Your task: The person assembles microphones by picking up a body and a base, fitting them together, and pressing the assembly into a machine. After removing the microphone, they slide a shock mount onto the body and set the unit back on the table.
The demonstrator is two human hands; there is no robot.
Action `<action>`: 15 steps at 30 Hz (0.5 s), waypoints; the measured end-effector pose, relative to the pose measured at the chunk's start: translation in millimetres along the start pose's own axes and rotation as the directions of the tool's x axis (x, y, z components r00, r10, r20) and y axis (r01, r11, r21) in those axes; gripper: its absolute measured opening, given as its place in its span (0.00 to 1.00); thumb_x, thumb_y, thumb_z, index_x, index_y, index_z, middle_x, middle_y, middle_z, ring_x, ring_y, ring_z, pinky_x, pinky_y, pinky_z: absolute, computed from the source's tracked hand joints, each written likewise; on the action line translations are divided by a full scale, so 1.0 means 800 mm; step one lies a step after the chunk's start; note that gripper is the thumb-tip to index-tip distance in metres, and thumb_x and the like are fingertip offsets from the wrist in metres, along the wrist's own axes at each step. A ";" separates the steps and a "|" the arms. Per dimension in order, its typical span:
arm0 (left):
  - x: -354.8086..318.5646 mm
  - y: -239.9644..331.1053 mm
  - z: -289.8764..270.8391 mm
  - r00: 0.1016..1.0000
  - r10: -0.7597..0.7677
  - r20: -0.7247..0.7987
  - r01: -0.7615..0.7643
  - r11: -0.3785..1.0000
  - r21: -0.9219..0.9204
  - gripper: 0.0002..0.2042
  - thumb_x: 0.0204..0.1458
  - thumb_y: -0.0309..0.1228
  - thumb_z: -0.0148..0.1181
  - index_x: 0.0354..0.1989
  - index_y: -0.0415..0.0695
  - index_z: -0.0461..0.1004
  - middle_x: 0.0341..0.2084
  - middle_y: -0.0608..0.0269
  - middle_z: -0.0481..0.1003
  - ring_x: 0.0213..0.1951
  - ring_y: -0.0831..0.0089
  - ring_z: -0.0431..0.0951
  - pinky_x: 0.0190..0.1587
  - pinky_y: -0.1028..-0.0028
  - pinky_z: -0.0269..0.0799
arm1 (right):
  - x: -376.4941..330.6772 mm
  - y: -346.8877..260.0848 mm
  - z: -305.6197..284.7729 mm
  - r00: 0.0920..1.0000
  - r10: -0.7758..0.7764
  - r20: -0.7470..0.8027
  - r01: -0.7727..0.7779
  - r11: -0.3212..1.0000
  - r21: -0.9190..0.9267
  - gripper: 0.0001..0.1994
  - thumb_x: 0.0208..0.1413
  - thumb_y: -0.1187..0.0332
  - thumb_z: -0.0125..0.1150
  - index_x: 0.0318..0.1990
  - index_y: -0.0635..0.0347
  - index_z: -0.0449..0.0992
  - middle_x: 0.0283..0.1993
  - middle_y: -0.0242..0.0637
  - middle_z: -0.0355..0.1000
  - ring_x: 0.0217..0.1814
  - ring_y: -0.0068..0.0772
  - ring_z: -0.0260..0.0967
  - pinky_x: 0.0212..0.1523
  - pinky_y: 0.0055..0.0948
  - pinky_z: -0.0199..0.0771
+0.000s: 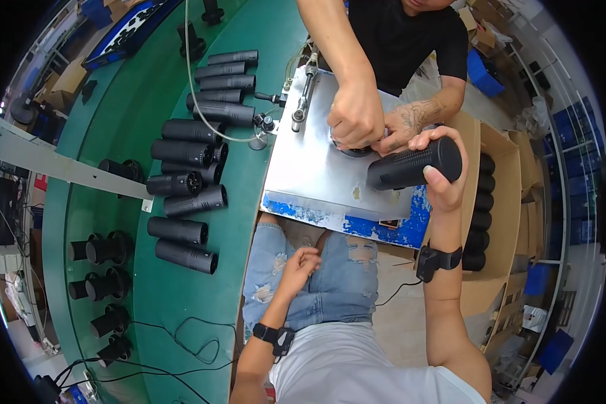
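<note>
A metal-topped work stand (pixel 303 168) is placed in front of the wearer, its blue-painted near edge worn in patches. To the stand's left, a green table (pixel 188 296) is spread, where black cylinders (pixel 182 230) are laid on their sides in a loose column. A thin clear hose (pixel 194 81) is looped above the table toward the stand's left edge, and a pneumatic cylinder (pixel 308 91) is mounted on the stand's far left part. Farther left of the stand, a pale metal bar (pixel 60 159) is stretched across the table's raised side. Black cables (pixel 198 350) are strewn on the table, nearer the wearer than the stand is.

To the stand's right, an open cardboard box (pixel 510 158) is placed, in which more black cylinders are packed in a row. Beyond the stand on that side, a blue bin (pixel 485 73) is seen; well apart to the right, blue bins are also kept on a shelving rack. Far beyond the stand to the left, dark parts are held in a blue tray (pixel 97 62).

Over the stand's right part, a black ribbed cylinder (pixel 407 166) is gripped in the right hand (pixel 453 185), tilted. The left hand (pixel 301 266) is held empty before the stand, fingers loosely curled. On the stand, a dark round part is handled by a co-worker's hands (pixel 357 114).
</note>
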State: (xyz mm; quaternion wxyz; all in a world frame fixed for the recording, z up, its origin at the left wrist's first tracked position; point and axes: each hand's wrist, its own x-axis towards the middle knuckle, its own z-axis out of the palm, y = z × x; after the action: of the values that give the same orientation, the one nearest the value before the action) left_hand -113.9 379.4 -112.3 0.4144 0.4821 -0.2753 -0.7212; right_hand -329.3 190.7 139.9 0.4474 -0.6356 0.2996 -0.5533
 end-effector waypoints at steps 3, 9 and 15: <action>0.015 0.008 0.001 0.998 -0.050 0.032 0.050 0.999 0.012 0.10 0.59 0.29 0.52 0.46 0.38 0.69 0.34 0.61 0.77 0.34 0.77 0.76 0.37 0.78 0.70 | -0.014 0.002 0.001 0.998 0.044 -0.036 -0.045 0.999 -0.031 0.26 0.39 0.66 0.64 0.47 0.65 0.63 0.39 0.42 0.65 0.46 0.35 0.65 0.55 0.34 0.64; 0.016 -0.020 0.000 0.996 0.038 0.083 -0.060 0.956 0.288 0.10 0.57 0.28 0.53 0.45 0.40 0.70 0.33 0.62 0.77 0.34 0.77 0.75 0.38 0.78 0.70 | -0.034 0.006 -0.007 0.995 0.036 -0.091 -0.041 0.998 -0.054 0.24 0.40 0.68 0.62 0.47 0.66 0.64 0.39 0.43 0.67 0.46 0.35 0.65 0.55 0.33 0.63; 0.019 -0.014 -0.001 0.996 0.046 0.079 -0.064 0.967 0.247 0.10 0.57 0.27 0.51 0.45 0.40 0.70 0.33 0.61 0.77 0.35 0.76 0.75 0.40 0.77 0.72 | -0.035 0.002 -0.006 0.995 0.021 -0.093 -0.030 0.995 -0.100 0.23 0.41 0.70 0.61 0.47 0.67 0.64 0.40 0.43 0.67 0.47 0.34 0.65 0.55 0.33 0.63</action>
State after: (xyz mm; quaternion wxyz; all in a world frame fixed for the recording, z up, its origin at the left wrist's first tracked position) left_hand -119.6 372.2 -128.3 0.3601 0.4962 -0.3918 -0.6860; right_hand -339.7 213.6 126.2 0.4075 -0.6274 0.3557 -0.5601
